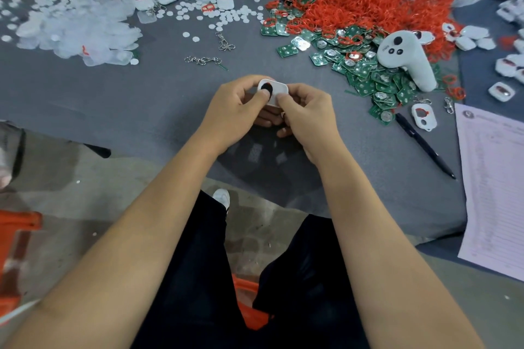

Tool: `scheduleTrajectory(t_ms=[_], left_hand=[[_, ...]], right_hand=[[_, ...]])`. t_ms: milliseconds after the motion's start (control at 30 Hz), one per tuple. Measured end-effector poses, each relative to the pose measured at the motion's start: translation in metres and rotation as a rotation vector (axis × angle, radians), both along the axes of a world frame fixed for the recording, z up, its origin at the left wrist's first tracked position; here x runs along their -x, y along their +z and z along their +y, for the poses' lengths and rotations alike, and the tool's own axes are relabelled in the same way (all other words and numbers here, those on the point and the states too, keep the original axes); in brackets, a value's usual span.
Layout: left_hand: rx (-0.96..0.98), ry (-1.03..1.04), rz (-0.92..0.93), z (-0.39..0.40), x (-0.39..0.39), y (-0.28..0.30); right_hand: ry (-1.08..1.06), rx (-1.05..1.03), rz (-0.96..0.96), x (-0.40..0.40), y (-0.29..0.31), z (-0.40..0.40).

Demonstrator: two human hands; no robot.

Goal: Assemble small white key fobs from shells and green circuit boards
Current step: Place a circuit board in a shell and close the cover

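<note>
While both forearms reach out over the grey table point(113, 99), a white fob point(272, 91) is held above it at centre, pinched between the left hand point(235, 110) and the right hand point(307, 113). Both thumbs are pressed on its upper face; the left thumb tip lies at a dark oval opening with a red rim. Other fingers are curled beneath, mostly hidden.

Green boards point(365, 71) are heaped to the right of the hands, partly under a mound of red rings point(365, 5). A white controller point(405, 56) lies on the boards; small grey lettering is seen near its buttons but cannot be read. A black pen point(424, 144) lies beside a printed form point(496, 187) at the right edge; its lines of text are too small to read. One open shell point(424, 117) lies between pen and form.

Clear film pieces point(73, 28) are piled far left, white discs point(226, 17) scattered beyond, and metal clasps point(204, 60) lie just past the hands
</note>
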State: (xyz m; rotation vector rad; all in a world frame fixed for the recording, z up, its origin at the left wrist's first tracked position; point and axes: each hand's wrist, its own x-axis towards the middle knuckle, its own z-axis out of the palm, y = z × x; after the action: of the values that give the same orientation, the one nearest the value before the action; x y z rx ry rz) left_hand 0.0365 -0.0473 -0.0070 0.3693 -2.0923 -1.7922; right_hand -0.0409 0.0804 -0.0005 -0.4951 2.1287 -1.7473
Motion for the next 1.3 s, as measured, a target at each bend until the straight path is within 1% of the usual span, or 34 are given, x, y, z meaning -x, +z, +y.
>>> scheduleTrajectory(t_ms=[200, 367, 500, 600, 667, 700, 767, 833, 867, 967, 1033, 1133, 1200, 1233, 1300], left_hand=[[-0.022, 0.046, -0.015, 0.001, 0.000, 0.001], [-0.192, 0.077, -0.013, -0.002, 0.001, 0.003], [-0.319, 0.099, 0.022, -0.003, 0.002, 0.005], [-0.358, 0.115, 0.046, -0.005, 0.003, 0.003], [-0.359, 0.116, 0.049, -0.005, 0.003, 0.003], [-0.360, 0.115, 0.046, -0.005, 0.004, 0.002], [-0.367, 0.119, 0.030, -0.005, 0.004, 0.003], [-0.386, 0.127, 0.007, -0.005, 0.005, 0.004], [-0.395, 0.129, 0.003, -0.005, 0.006, 0.004], [-0.422, 0.130, 0.018, -0.005, 0.007, 0.004], [-0.432, 0.137, 0.025, -0.006, 0.007, 0.003], [-0.433, 0.148, 0.035, -0.007, 0.008, 0.001], [-0.433, 0.154, 0.049, -0.008, 0.008, 0.000], [-0.429, 0.152, 0.052, -0.008, 0.007, -0.001], [-0.417, 0.146, 0.058, -0.008, 0.006, -0.001]], right_hand=[[0.010, 0.001, -0.001, -0.001, 0.002, 0.002], [-0.055, 0.120, -0.065, -0.002, 0.001, 0.005], [-0.193, 0.235, -0.058, -0.004, -0.003, 0.007], [-0.287, 0.324, -0.035, -0.006, -0.005, 0.009], [-0.452, 0.364, 0.026, -0.005, -0.006, 0.013], [-0.547, 0.348, 0.084, -0.004, -0.006, 0.015], [-0.690, 0.295, 0.189, -0.004, -0.006, 0.017], [-0.729, 0.225, 0.247, -0.005, -0.004, 0.016], [-0.708, 0.155, 0.286, -0.005, -0.005, 0.015], [-0.563, -0.204, 0.459, -0.006, -0.007, 0.013], [-0.451, -0.390, 0.498, -0.009, -0.008, 0.012], [-0.310, -0.653, 0.634, -0.015, -0.010, 0.012], [-0.251, -0.755, 0.680, -0.015, -0.010, 0.011], [-0.230, -0.767, 0.678, -0.015, -0.009, 0.010], [-0.205, -0.725, 0.663, -0.014, -0.009, 0.011]])
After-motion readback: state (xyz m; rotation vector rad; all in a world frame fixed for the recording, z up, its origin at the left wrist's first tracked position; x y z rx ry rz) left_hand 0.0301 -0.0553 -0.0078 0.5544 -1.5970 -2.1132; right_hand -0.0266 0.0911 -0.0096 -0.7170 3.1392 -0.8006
